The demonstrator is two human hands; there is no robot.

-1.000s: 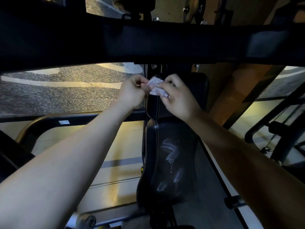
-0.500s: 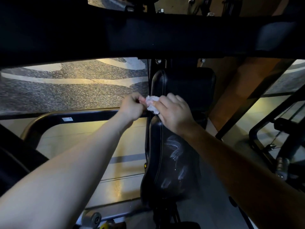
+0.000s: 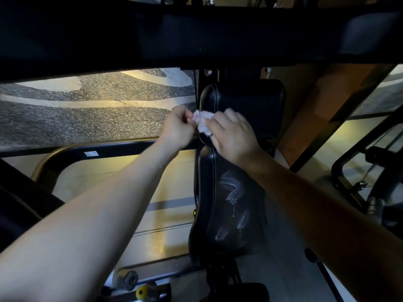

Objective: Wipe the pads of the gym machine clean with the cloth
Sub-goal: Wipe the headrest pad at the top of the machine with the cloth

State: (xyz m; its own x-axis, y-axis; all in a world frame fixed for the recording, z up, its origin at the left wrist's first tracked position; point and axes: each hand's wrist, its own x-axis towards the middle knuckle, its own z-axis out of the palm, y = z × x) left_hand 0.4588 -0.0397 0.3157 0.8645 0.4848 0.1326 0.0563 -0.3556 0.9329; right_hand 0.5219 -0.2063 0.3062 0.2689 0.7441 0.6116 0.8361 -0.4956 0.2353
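Observation:
A small crumpled white cloth is held between both hands at the gap between two black pads. My left hand pinches its left end with curled fingers. My right hand grips its right side, fingers lying over the cloth. The far black pad shows white stitching along its left edge. The near, longer black pad carries wet whitish smears on its surface, and my right forearm crosses above its right side.
A thick black padded bar spans the top of the view. A black curved frame tube runs left of the pads. Speckled rubber floor lies beyond. More machine frame and cables stand at right, a yellow knob below.
Both hands with the cloth have come down from the top of the far pad to the gap between the two pads. The view has shifted slightly.

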